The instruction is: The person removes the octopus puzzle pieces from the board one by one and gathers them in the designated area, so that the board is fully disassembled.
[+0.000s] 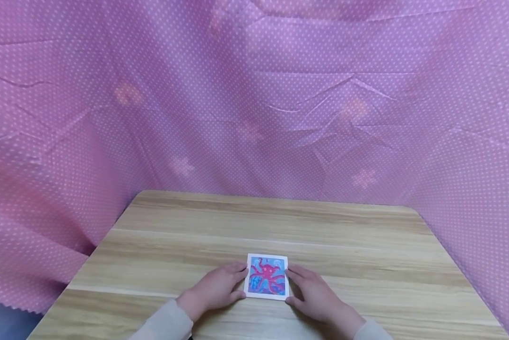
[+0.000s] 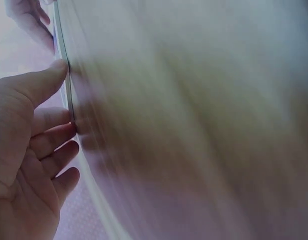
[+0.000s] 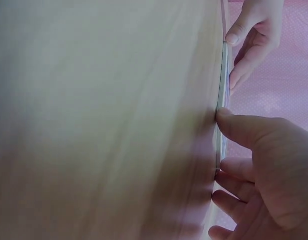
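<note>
A small square octopus picture [image 1: 267, 277] with a white border lies flat near the front of the wooden table. It shows a pink-red octopus on blue. My left hand [image 1: 220, 288] touches its left side, thumb at the near corner and fingers farther up. On the opposite side, my right hand [image 1: 315, 293] touches the border the same way, its fingers loosely bent. Both wrist views show the picture only as a thin edge [image 2: 70, 95], with thumb and fingertips against it. The lower fingers of each hand rest on the tabletop beside it.
The light wood-grain table [image 1: 173, 236] has rounded far corners. A pink dotted cloth [image 1: 254, 104] with faint flower shapes hangs behind it and along both sides. Light sleeves [image 1: 165, 323] cover the forearms at the front edge of the view.
</note>
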The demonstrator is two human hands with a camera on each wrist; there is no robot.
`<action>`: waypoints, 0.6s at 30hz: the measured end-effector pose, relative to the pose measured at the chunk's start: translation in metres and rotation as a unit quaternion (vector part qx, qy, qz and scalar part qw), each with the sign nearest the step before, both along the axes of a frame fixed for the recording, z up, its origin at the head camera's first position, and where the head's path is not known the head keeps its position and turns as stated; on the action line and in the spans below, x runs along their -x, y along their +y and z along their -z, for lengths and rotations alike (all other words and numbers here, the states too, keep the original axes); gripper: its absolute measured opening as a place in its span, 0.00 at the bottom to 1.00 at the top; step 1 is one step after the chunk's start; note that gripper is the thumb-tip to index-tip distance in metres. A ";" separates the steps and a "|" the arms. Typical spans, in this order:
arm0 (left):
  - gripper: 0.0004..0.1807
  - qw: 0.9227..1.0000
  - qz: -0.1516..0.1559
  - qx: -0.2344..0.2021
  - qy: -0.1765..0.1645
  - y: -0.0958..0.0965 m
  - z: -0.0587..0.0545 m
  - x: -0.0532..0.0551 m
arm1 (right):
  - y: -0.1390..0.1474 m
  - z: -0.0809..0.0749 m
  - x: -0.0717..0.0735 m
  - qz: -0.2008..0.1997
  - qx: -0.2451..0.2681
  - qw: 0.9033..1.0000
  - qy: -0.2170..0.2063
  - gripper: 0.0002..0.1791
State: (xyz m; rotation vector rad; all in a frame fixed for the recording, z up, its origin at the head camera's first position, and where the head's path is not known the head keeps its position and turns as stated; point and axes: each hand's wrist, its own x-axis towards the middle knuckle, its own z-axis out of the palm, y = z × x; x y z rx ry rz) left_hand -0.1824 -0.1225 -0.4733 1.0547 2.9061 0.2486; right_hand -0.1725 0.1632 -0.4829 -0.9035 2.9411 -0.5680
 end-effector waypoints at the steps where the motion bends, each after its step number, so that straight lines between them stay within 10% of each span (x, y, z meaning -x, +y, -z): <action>1: 0.33 1.000 0.000 0.001 0.000 0.002 0.000 -0.001 | 0.002 0.000 -0.001 0.001 0.001 1.000 -0.001 0.36; 18: 0.33 0.999 0.014 0.020 0.026 0.021 0.000 -0.015 | 0.017 -0.004 -0.018 0.009 0.008 1.000 -0.006 0.37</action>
